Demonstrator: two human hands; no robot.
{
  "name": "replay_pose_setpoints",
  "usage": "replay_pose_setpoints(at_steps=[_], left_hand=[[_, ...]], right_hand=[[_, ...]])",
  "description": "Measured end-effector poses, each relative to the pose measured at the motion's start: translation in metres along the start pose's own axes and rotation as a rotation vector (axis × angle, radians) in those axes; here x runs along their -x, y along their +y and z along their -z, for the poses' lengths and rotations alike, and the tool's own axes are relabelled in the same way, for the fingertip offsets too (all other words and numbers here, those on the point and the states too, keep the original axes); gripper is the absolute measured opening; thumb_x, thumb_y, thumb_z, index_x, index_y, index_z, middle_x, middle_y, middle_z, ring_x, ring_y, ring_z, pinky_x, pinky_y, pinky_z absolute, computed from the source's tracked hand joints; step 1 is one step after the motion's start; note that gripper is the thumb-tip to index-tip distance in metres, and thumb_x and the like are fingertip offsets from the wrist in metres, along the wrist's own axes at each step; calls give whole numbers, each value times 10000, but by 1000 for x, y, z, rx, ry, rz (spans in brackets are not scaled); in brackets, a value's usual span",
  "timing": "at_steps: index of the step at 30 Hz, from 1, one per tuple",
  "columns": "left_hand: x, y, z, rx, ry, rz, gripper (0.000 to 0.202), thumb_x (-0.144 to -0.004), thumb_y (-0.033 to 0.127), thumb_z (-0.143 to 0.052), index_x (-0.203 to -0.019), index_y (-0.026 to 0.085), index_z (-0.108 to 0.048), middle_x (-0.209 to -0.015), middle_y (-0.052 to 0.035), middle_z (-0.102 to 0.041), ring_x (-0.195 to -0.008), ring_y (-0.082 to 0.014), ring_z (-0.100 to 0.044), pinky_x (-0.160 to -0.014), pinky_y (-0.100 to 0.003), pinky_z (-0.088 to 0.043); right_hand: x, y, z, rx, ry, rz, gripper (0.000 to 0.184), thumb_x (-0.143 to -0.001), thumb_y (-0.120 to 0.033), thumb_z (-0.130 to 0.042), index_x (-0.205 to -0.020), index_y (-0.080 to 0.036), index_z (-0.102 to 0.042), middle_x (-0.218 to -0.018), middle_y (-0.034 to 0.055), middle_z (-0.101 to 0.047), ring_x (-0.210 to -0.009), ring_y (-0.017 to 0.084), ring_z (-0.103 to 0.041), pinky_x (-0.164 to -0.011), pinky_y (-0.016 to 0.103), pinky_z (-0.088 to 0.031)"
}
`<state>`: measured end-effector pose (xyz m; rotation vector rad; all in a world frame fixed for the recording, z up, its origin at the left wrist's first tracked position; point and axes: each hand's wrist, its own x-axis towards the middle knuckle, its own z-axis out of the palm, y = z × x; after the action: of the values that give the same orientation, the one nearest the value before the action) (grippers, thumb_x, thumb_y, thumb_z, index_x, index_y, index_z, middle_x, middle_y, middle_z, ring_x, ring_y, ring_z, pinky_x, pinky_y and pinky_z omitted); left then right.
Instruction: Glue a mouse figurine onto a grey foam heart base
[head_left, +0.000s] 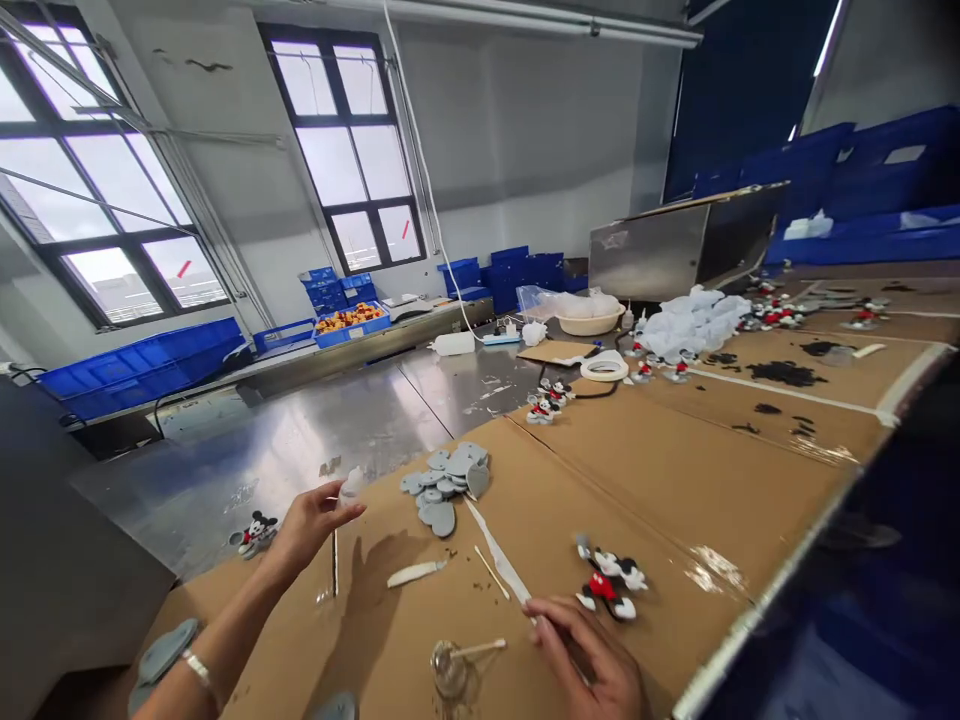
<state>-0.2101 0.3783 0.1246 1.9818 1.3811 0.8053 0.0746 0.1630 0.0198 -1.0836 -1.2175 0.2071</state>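
My left hand (311,525) is closed around a small translucent bottle (350,488), holding it above the table. My right hand (589,655) pinches the near end of a long, narrow white strip (497,553); its material is unclear. Right beside that hand lies a mouse-character figurine (606,583) with red shorts. Grey flat pieces (450,480), some heart-shaped, form a pile beyond the strip. Between my hands are a cotton swab (491,574), a white-handled tool (416,573) and a small glass jar (450,668) with a stick leaning in it. Another figurine (255,535) stands left of my left hand.
Brown cardboard (645,470) covers the near tabletop, with a metal surface (352,410) beyond. Farther off are a tape roll (604,367), more figurines (547,402), white plastic bags (694,320) and a cream basin (589,318). Blue crates (142,365) line the window side.
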Motion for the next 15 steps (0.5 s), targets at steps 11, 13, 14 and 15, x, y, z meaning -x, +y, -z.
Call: replay_pose_setpoints(at_steps=[11, 13, 14, 15], left_hand=[[149, 50, -25, -623, -185, -274, 373, -801, 403, -668, -1125, 218, -685, -1147, -99, -672, -1055, -313, -608, -895, -423, -486], [151, 59, -29, -725, -212, -336, 335, -819, 302, -663, -1138, 204, -673, -1148, -105, -672, -1058, -304, -604, -917, -433, -477], [150, 64, -32, -773, -224, -365, 323, -822, 259, -664, -1139, 196, -668, -1131, -105, -677, -1046, -299, -604, -922, -439, -471], [149, 68, -34, -820, -233, -394, 315, -822, 225, -668, -1134, 189, -665, -1108, -103, -682, -1028, -294, -605, -925, -446, -465]], right_hand=[[-7, -13, 5, -7, -93, -25, 196, -964, -210, -464, -996, -191, -656, -890, 52, -667, -761, 180, -642, -653, 259, -523], [-7, -13, 5, -14, -97, -31, 196, -952, -198, -466, -993, -188, -657, -883, 56, -673, -748, 182, -640, -643, 261, -520], [-7, -12, 4, -17, -97, -33, 196, -948, -192, -466, -992, -186, -657, -879, 58, -676, -739, 182, -637, -638, 263, -518], [-8, -12, 4, -18, -95, -35, 196, -945, -187, -466, -995, -184, -656, -876, 60, -677, -731, 182, -635, -633, 263, -516]])
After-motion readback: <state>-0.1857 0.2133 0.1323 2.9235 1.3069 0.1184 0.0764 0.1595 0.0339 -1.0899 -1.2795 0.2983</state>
